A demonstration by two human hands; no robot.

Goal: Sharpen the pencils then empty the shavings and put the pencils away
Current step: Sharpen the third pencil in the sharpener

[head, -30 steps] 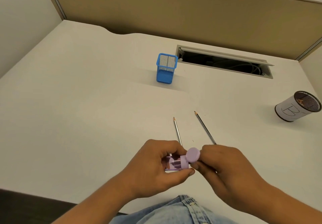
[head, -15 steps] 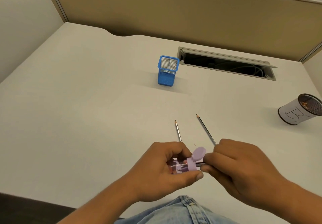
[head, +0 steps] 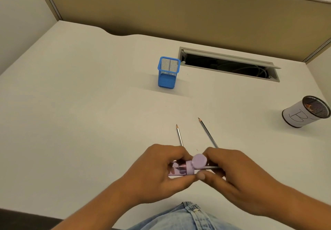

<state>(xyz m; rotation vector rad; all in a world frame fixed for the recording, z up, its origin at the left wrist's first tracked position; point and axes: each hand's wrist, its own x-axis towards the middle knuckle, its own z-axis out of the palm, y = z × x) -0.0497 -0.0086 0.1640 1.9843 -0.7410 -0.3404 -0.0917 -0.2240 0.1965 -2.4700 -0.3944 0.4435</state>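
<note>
My left hand (head: 157, 172) grips a lilac pencil sharpener (head: 186, 169) with a clear shavings chamber and a flipped-up round cap. My right hand (head: 231, 174) pinches a grey pencil (head: 212, 167) whose tip is pushed into the sharpener. Two sharpened pencils lie on the white desk just beyond my hands: a short one (head: 179, 135) and a longer one (head: 207, 132), tips pointing away. Their near ends are hidden behind my hands.
A blue mesh pencil holder (head: 168, 73) stands at mid-desk. A white-wrapped mesh cup marked "B" (head: 302, 115) sits at the right with shavings inside. An open cable slot (head: 231, 65) lies behind the holder. Beige partition walls border the desk (head: 80, 113).
The pencil in my right hand has slid into the sharpener and my right hand has closed in against it. The sharpener's cap has swung slightly.
</note>
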